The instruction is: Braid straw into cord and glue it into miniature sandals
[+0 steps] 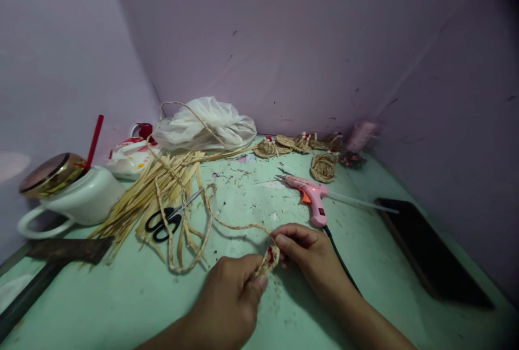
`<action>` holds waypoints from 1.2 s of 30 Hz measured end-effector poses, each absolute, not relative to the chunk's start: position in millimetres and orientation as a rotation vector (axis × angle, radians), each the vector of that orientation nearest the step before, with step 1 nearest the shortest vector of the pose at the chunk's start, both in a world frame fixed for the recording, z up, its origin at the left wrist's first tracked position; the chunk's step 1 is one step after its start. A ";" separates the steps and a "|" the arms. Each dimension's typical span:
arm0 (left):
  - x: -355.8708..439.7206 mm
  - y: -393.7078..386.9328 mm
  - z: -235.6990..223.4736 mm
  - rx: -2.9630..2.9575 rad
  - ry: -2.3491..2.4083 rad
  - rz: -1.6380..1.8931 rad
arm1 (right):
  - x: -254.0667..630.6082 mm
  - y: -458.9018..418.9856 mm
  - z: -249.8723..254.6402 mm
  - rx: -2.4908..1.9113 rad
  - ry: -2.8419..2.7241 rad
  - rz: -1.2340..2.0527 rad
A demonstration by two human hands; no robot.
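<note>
My left hand (pixel 235 296) grips a small woven straw coil (pixel 268 262) with a red bit in its middle, thumb on the near side. Beside it, my right hand (pixel 306 250) pinches the braided straw cord (pixel 243 226) between thumb and fingers where it meets the coil. From there the cord runs left in loose loops over the table, past black-handled scissors (pixel 166 223) and a bundle of dry straw strips (pixel 138 193). A pink glue gun (pixel 310 193) lies beyond my right hand, a clear glue stick poking from its back.
Several finished-looking woven straw pieces (pixel 323 167) lie along the back wall, near a white plastic bag (pixel 206 123). A dark tablet-like slab (pixel 430 252) is at right. On the left are a hammer-like tool (pixel 68 250) and a white cup (pixel 85 198).
</note>
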State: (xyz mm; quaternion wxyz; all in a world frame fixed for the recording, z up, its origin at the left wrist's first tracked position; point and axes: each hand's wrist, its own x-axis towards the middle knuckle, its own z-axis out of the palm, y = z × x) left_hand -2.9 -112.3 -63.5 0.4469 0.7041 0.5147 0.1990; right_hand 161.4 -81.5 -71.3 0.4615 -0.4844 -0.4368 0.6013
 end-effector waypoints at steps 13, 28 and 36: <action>-9.5 -99.4 -51.0 1.741 1.213 0.411 | 184.2 -81.0 -63.9 -0.883 -2.014 1.048; -15.3 -99.9 -49.1 2.175 1.316 0.593 | 168.4 -90.1 -72.0 -0.844 -1.985 0.873; -16.0 -101.5 -59.8 2.654 1.234 0.746 | 168.4 -92.3 -73.9 -0.938 -2.082 0.775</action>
